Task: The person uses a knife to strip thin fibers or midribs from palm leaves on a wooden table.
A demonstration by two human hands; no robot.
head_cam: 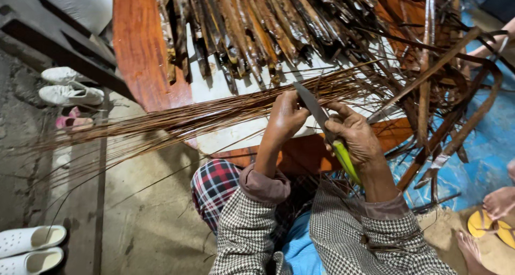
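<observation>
Left hand grip: the left hand (287, 116) is clenched around a bundle of thin brown palm-leaf ribs (177, 119), fingers curled over the strands near the blade.
Right hand grip: the right hand (354, 135) is grasping a knife with a grey steel blade and yellow-green handle (322, 126) — the handle runs down out of the fist, the blade points up and away.
Blade: its flat lies against the ribs just beside the left thumb.
Ribs: the bundle stretches from the hands far out to the left over the floor, and fans rightward across the bench.
Bench: a red-brown wooden bench with a white sheet on it (140, 49) carries the strands.
On the bench: a row of dark brown split stalks (241, 33) lies beyond the hands.
Right of the hands: curling brown bark strips (456, 108) — tangled over a blue floor mat (493, 141).
Left edge: white shoes (70, 92) and white clogs (29, 248) on the concrete floor.
</observation>
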